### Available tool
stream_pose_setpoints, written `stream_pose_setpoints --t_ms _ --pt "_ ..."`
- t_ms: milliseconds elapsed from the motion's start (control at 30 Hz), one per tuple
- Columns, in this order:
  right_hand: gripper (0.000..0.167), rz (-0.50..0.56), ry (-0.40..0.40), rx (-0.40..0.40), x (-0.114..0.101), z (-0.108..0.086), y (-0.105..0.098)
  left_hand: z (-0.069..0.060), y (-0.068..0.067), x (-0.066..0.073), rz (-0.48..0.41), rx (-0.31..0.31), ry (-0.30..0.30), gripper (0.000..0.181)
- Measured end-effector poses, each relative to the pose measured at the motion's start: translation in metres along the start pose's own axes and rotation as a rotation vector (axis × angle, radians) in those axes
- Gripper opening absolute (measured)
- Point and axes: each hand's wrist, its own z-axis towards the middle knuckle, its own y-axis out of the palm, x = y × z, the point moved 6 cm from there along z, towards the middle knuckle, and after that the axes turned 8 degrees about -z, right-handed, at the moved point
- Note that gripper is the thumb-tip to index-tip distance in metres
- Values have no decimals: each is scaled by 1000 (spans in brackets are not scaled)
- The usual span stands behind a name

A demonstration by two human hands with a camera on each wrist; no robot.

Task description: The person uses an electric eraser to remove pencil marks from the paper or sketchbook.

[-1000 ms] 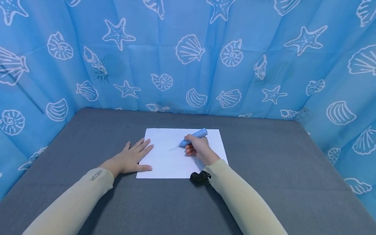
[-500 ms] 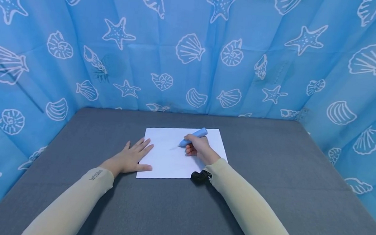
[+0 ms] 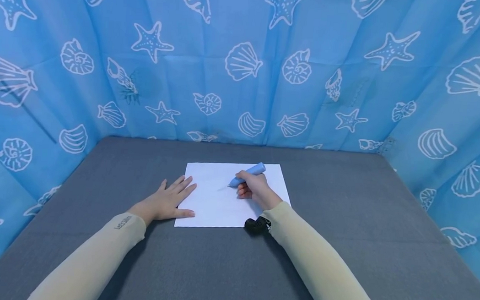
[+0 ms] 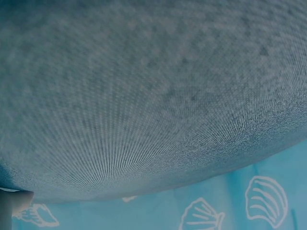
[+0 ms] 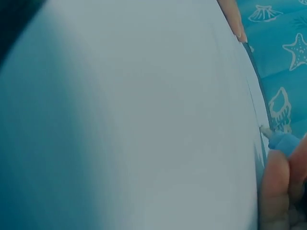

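A: Starting with the head view, how does the pen look to us?

B: We see a thick, light blue one with a smooth barrel, a blunt far end and a narrow tapered nose. It slants over the paper, its blunt end to the far right and its tip down to the left, close to the sheet's middle

A: And the sheet?

B: Plain white and flat on the dark grey cloth, with a faint bluish streak just left of the tip; whether it is ink or shadow, we cannot tell here

A: What are the hands doing?

B: We find the right hand pinching the pen between thumb and fingers, and the left hand spread across the sheet's left edge, its thumb on the paper. Pale sleeves cover both arms, a black object sits at the right wrist, and a blue shell-print curtain hangs on the far side

A: Does the left wrist view help us?

B: Mostly grey cloth with curtain beyond; a sliver of the left hand shows, too little for us to tell its pose

A: And the right wrist view?

B: The white sheet fills most of it, and at its right we make out the pen's pale tip and blue nose in the right hand's fingers, where a thin bluish line runs to the tip
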Motion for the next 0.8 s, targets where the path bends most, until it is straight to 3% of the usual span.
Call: stream_pose_setpoints --t_ms 800 --pt "20 14 0 0 1 1 0 1 1 -1 9 -8 -4 93"
